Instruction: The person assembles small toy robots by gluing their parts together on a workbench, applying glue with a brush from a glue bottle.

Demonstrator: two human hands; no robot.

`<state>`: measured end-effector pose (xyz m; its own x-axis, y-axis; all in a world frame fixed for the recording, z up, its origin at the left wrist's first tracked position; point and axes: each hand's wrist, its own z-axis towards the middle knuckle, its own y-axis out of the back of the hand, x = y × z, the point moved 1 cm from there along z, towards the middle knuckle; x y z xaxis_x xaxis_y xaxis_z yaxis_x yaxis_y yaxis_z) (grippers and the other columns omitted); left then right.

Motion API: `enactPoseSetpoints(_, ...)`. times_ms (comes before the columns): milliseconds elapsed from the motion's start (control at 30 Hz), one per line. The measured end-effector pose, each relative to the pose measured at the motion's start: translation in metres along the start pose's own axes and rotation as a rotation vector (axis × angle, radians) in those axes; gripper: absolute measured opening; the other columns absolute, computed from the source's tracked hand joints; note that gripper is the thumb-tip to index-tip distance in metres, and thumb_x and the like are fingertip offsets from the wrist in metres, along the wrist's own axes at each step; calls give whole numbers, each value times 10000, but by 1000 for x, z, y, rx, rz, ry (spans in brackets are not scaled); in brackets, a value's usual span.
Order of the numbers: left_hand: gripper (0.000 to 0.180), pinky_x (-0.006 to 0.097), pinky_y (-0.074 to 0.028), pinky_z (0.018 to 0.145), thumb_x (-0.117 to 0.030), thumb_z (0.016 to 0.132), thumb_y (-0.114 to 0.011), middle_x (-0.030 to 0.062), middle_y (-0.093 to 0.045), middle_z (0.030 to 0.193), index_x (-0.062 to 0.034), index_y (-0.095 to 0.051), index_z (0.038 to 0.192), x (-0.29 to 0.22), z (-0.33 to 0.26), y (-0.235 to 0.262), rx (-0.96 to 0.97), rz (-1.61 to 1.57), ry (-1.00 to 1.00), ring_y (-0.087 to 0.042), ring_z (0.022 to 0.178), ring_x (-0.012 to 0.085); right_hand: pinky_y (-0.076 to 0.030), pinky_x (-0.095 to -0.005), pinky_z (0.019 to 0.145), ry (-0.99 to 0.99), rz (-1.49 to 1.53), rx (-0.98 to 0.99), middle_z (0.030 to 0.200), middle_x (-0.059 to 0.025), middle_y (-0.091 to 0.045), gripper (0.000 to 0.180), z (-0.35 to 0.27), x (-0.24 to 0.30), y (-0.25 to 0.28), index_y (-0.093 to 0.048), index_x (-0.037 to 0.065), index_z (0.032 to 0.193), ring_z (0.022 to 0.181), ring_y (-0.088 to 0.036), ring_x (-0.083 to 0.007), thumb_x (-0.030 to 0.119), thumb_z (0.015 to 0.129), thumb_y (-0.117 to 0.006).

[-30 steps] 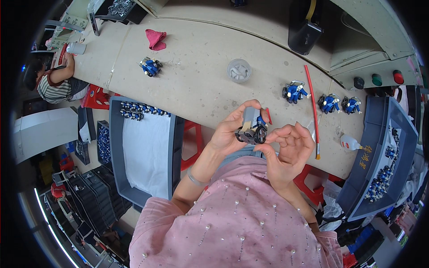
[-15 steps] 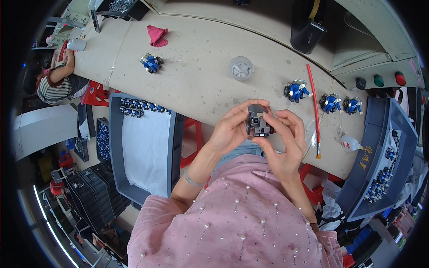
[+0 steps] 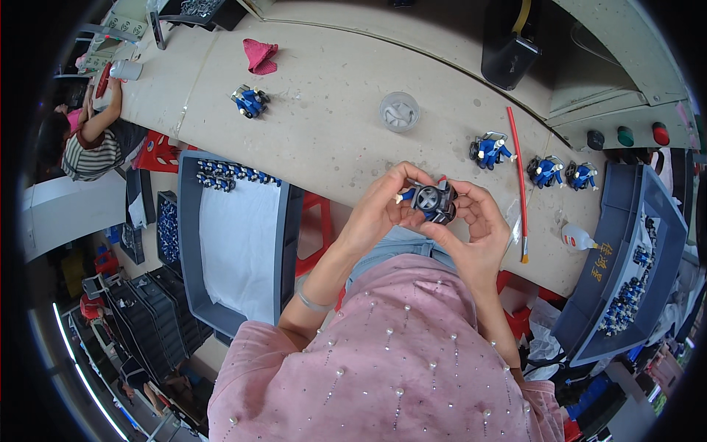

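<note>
Above my lap, close to the table's near edge, both hands grip a small toy wheelchair figure [image 3: 434, 200]. Its dark chair has a spoked grey wheel turned up, and a bit of blue body with a pale hand pokes out on the left. My left hand [image 3: 377, 206] pinches it from the left, fingertips round its back. My right hand [image 3: 475, 221] closes on its right side, with the thumb along the bottom. Similar blue figures in wheelchairs stand on the table: one at the left [image 3: 250, 102], another right of my hands [image 3: 491, 149], and two farther right [image 3: 545, 171].
A clear plastic cup [image 3: 400, 112], a pink cloth [image 3: 261, 57], a long red brush [image 3: 520, 184] and a white bottle [image 3: 578, 236] are on the table. Grey bins holding figures stand left [image 3: 193, 243] and right [image 3: 589, 295]. At far left, a person [image 3: 92, 151] works.
The toy has been turned over in my hands: its underside faced up before, and now a wheel does. My fingers have shifted their hold around it.
</note>
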<state>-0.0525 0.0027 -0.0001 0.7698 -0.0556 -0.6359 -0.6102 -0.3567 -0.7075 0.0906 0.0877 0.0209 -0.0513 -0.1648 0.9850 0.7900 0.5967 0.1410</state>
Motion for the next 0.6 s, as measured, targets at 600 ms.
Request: enactPoseSetpoints(600,452,166,-351,579,-372,995,-454,7,-615,941,-5,-565,1234,-19,2,-13,-45,629,-230,-466,702,25,-544,-318,755,-550,838,125,1077,-158,-631,583,-10,-10,2,-413,-56,1302,874,-665,-227,228,869,-681)
